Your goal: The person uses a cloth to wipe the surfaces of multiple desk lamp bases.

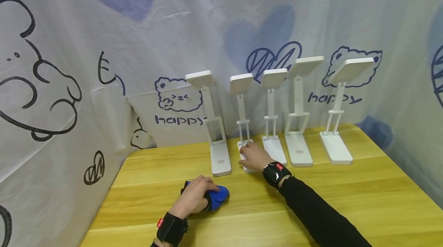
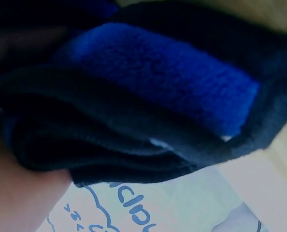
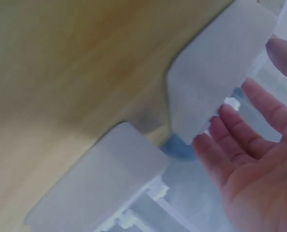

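Lower centre of the frame, head view: left hand (image 1: pixel 195 196), fingers curled on a cloth (image 1: pixel 219 198), blue with black edging, low over the table (image 1: pixel 145 201). Left wrist view: same cloth, blue pile and dark folds, part of the hand at lower left.

Just right of centre: right hand (image 1: pixel 255 156), fingers nearly straight and somewhat spread, resting on the base of the second lamp (image 1: pixel 241 108), counted from the left. Right wrist view: fingertips along the edge of a white base.

Across centre and right, a row of white lamps, all upright, heads raised: first lamp (image 1: pixel 208 103), left of the right hand; third lamp (image 1: pixel 271 103), just beside the second; fourth lamp (image 1: pixel 298 95); fifth lamp (image 1: pixel 339 97), farthest right.

Each wrist: one black strap. Lower right: black sleeve (image 1: pixel 322 212).

Upper frame: pale sheet (image 1: pixel 194 47), printed hearts, bears and "happy".
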Demonstrator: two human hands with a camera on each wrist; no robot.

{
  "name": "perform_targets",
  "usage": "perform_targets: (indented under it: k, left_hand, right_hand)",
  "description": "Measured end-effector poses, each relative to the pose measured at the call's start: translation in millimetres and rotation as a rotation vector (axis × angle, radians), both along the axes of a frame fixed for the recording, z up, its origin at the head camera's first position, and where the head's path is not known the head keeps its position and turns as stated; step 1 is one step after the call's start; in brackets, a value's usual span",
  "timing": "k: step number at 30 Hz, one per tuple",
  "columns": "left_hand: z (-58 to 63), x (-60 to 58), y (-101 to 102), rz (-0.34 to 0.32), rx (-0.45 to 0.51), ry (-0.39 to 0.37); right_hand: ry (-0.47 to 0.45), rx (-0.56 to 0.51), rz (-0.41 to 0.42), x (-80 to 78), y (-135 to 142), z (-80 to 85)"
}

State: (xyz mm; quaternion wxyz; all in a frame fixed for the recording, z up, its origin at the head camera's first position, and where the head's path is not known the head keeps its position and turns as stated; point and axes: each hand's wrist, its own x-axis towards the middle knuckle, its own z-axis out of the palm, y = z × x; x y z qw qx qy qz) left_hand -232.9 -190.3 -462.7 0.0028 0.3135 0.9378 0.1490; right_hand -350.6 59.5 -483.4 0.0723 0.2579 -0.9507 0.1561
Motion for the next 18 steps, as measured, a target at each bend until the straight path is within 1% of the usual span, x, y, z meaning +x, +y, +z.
perform_targets:
  k: [4, 12, 18]
  left_hand:
    - [0.0, -0.8, 0, 0.002, 0.004, 0.001]
    - [0.3, -1.7, 0, 0.006, 0.006, -0.004]
    - [-0.2, -1.2, 1, 0.008, 0.005, -0.012]
  right_hand:
    - [-0.015, 0.018, 0.020, 7.7, 3, 1.1]
    - [-0.025, 0.009, 0.068, 24.4, 8, 3.8]
    - [-0.018, -0.006, 0.117, 33.0, 13, 3.9]
